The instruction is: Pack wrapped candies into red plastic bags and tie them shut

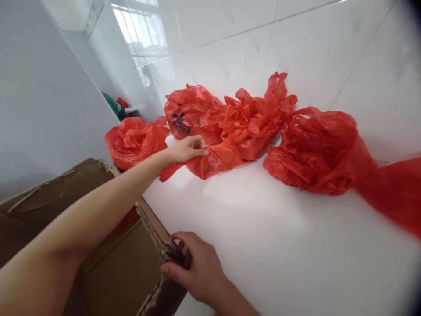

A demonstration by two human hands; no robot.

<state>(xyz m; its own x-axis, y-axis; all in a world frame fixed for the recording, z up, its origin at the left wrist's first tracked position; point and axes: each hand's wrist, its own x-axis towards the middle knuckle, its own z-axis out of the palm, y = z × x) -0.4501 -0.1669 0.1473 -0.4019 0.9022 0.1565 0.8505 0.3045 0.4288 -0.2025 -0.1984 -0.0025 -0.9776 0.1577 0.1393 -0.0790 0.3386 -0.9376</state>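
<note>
The left hand, [189,149] its thumb and forefinger brought together and its other fingers curled in, pinches the edge of a thin red plastic bag [219,159] toward the far left corner of a white surface [256,232] in the head camera's view. The pinched bag lies crumpled on the surface, part of it trailing to the left beneath the hand. The right hand, [204,267] partly closed, grips the torn rim of an open cardboard box [121,267] beside the left edge of the surface, its thumb on the inner side and its fingers over the outer one. The left forearm stretches across the box, where a patch of red [127,219] shows below the arm. More red plastic lines the far edge, in front of a glossy tiled wall: [305,52] a printed bag [184,116] with black markings, a bunched bag [255,120] just to its right, and a large rumpled bag [315,153] farther toward the right edge. A blurred red sheet [397,197] extends from that last one out of frame. Another bag [136,140] sits at the left edge, beyond the box and near a grey panel, [52,96] while barred window light gleams on the tiles
</note>
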